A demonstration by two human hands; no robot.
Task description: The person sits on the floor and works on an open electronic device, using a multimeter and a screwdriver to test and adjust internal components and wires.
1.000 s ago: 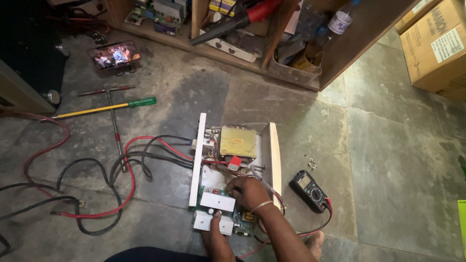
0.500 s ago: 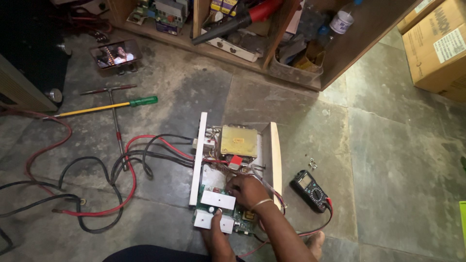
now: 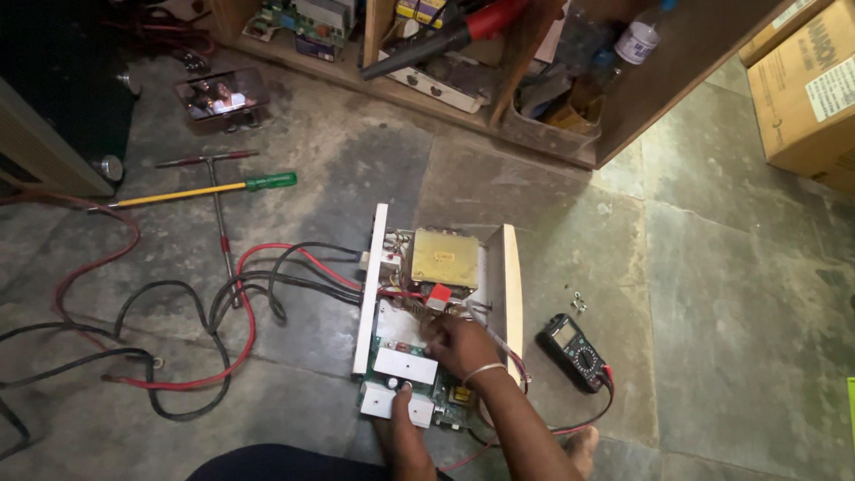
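An opened white electrical unit (image 3: 380, 258) lies on the stone floor, with a yellowish transformer (image 3: 445, 257) at its far end and a green circuit board (image 3: 441, 392) nearer me. My right hand (image 3: 459, 343) is curled over the middle of the unit and pinches a thin probe or wire by a small red part (image 3: 439, 295). My left hand (image 3: 398, 408) rests on a white block at the board's near edge, fingers together. A black multimeter (image 3: 577, 350) lies to the right, its red lead running under my right arm.
Red and black cables (image 3: 236, 307) loop across the floor to the left. A yellow-shafted screwdriver with green handle (image 3: 200, 191) and a T-handle tool (image 3: 218, 214) lie beyond them. A phone (image 3: 221, 93), wooden shelves (image 3: 499, 62) and a cardboard box (image 3: 806, 85) stand at the back.
My hands stay on the unit with hardly any shift; the view has drifted slightly.
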